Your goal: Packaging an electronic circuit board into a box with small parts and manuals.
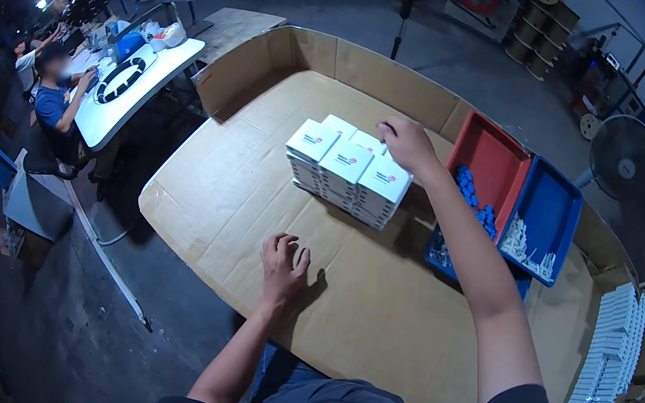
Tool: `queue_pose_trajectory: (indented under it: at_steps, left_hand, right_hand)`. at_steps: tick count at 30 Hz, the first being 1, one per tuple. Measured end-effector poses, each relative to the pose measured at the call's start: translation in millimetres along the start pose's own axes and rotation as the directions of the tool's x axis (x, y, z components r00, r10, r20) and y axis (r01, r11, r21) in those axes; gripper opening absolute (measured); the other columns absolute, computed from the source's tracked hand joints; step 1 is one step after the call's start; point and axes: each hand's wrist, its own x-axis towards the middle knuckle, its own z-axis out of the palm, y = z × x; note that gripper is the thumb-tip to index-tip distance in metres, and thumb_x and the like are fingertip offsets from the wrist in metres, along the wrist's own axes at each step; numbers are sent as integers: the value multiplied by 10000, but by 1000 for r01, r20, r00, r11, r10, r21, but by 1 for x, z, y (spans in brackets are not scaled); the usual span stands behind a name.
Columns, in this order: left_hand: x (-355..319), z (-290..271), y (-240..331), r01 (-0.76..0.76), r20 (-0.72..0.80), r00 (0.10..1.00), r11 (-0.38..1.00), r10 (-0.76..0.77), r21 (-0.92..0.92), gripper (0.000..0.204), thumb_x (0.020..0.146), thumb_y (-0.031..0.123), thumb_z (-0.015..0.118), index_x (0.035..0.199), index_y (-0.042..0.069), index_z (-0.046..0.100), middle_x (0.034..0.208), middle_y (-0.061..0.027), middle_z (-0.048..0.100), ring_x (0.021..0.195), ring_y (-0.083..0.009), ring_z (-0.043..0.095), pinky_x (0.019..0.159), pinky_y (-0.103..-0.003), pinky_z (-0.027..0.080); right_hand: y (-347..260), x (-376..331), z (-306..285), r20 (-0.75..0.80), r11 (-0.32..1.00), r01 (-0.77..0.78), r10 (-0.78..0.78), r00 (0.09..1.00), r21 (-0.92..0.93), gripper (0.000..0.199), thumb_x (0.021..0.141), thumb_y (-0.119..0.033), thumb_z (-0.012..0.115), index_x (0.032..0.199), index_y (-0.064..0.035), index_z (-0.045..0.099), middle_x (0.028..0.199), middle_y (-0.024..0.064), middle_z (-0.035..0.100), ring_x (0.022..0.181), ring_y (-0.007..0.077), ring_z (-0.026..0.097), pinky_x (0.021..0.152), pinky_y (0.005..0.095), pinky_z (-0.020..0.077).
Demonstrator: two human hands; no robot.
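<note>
Several flat white boxes (345, 159) with a small printed mark on top stand in a neat block of stacks on the cardboard-covered table (254, 208). At the block's far right corner is my right hand (404, 144), its fingers curled in over the boxes. Whatever its fingertips may pinch is hidden from me. My left hand (284, 268) hovers over the near part of the cardboard, in front of the stacks. Its fingers are bent but apart, with nothing between them.
Right of the stacks, a red tray (496, 142) holds small blue parts and a blue tray (550, 212) holds white parts. Rows of white pieces (605, 364) line the right edge. Cardboard walls (377, 68) border the back. People work at a white table (142, 89) at far left.
</note>
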Motion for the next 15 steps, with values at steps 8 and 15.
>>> queue_pose_trajectory:
  at_steps: [8,15]
  left_hand:
    - [-1,1,-9,79,7,997,997,-79,-12,451,821,297,775,1165,49,621,1222,-166,571,1188,-344,525,1033,-487,404]
    - [6,-3,-5,72,28,997,997,-72,2,438,819,283,776,1150,43,618,1222,-151,569,1191,-345,525,1047,-473,398]
  right_hand:
    - [25,114,86,455,967,-41,155,877,-250,568,934,-494,729,1218,-3,740,1191,198,743,1099,329,699,947,417,535]
    - [38,133,91,612,980,-144,198,766,-136,573,806,-468,870,1173,-38,777,1132,159,765,1055,287,715,921,401,540]
